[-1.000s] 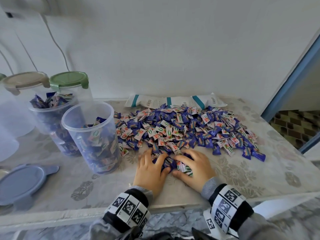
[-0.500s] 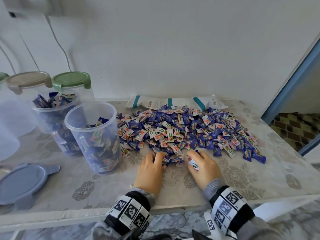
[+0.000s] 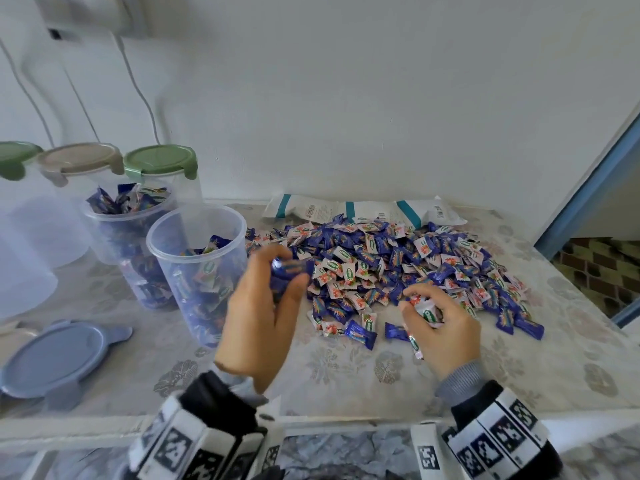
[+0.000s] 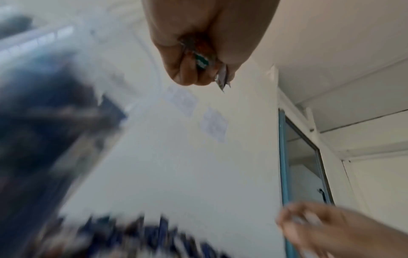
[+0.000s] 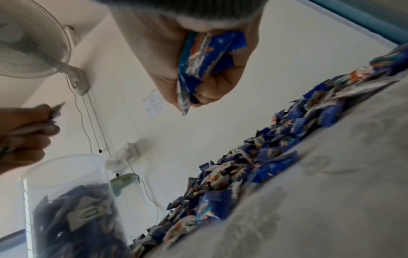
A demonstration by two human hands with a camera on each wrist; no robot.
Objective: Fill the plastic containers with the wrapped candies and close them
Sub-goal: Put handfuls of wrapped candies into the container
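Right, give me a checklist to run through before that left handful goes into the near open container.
1. Left hand grips candies: ok, wrappers show between its fingers in the head and left wrist views.
2. Near container is uncovered: ok, no lid on it.
3. Room left inside it: ok, the candies stop short of the rim.
4. Left hand is over the opening: not ok, it is beside the rim, toward the pile.
5. Right hand has its own handful secure: cannot tell, one wrapper hangs low from the fingers.
6. Blue lid is ready for closing: ok, it lies on the table left of the container.
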